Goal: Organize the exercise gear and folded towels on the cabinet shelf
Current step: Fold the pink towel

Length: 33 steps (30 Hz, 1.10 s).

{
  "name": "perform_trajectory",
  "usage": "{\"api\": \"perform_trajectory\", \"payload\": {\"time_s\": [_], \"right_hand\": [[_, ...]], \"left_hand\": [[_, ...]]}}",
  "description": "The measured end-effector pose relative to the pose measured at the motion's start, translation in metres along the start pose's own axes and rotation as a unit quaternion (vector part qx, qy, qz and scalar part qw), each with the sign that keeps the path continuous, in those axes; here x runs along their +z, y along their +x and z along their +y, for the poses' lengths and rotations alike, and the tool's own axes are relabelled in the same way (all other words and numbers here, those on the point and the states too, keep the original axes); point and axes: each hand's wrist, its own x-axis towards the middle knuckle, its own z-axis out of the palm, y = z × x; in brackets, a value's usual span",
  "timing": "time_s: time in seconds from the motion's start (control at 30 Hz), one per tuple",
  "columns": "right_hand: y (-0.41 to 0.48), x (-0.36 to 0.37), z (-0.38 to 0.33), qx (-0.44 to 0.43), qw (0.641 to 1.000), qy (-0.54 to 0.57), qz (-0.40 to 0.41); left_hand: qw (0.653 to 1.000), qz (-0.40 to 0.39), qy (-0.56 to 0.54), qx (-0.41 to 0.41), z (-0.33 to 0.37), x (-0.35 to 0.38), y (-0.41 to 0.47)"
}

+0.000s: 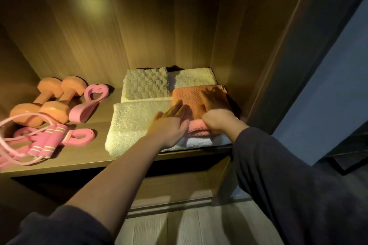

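Note:
Folded towels fill the right half of the wooden shelf [95, 117]. An orange towel [191, 97] lies on top of a pink towel [197, 127] and a white one [199, 142]. My right hand [217, 109] presses flat on the orange towel with straight fingers. My left hand [171, 123] rests beside it, fingers straight, touching the orange towel's left edge and the large cream towel [133, 123]. A checked beige towel [146, 83] and another cream towel [194, 77] lie behind. On the left are two orange dumbbells [47, 99], a pink hand grip [89, 101], a pink skipping rope [39, 143] and a pink band [79, 136].
The cabinet's right side wall [249, 55] stands close against the towel stack. The back panel [119, 36] is lit by a warm light. A darker lower compartment [179, 185] opens under the shelf. Pale floorboards [179, 228] show below.

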Motion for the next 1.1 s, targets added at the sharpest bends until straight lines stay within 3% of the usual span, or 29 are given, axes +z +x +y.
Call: {"api": "perform_trajectory", "payload": {"time_s": [0.17,0.27,0.33,0.4,0.5,0.57,0.67,0.73,0.83,0.97,1.1], "right_hand": [[0.009,0.028,0.012,0.015,0.998,-0.024,-0.048],[0.016,0.028,0.015,0.006,0.998,-0.037,-0.056],[0.019,0.031,0.014,-0.018,1.0,-0.014,0.005],[0.021,0.037,0.017,-0.047,0.997,0.01,0.065],[0.025,0.042,0.022,-0.06,0.992,0.03,0.111],[0.027,0.044,0.023,-0.06,0.992,0.031,0.104],[0.026,0.045,0.023,-0.064,0.992,0.034,0.105],[0.025,0.045,0.023,-0.067,0.991,0.036,0.114],[0.022,0.045,0.023,-0.068,0.99,0.049,0.117],[0.022,0.046,0.022,-0.051,0.99,0.033,0.13],[0.016,0.039,0.018,-0.017,0.998,-0.044,-0.033]], "left_hand": [[0.999,-0.021,-0.007,-0.049,0.008,0.006,0.006],[0.979,-0.028,-0.142,-0.146,0.017,-0.008,0.026],[0.905,0.043,-0.356,-0.23,0.015,-0.018,0.048],[0.829,0.102,-0.476,-0.275,0.012,-0.024,0.069],[0.766,0.117,-0.572,-0.268,0.01,-0.028,0.09],[0.751,0.087,-0.589,-0.286,0.006,-0.03,0.102],[0.756,0.073,-0.581,-0.293,0.0,-0.029,0.113],[0.758,0.133,-0.571,-0.287,-0.001,-0.026,0.116],[0.791,0.228,-0.49,-0.287,-0.003,-0.019,0.114],[0.861,0.287,-0.379,-0.181,0.004,-0.013,0.098],[0.967,0.165,-0.167,-0.096,0.02,0.005,0.073]]}}
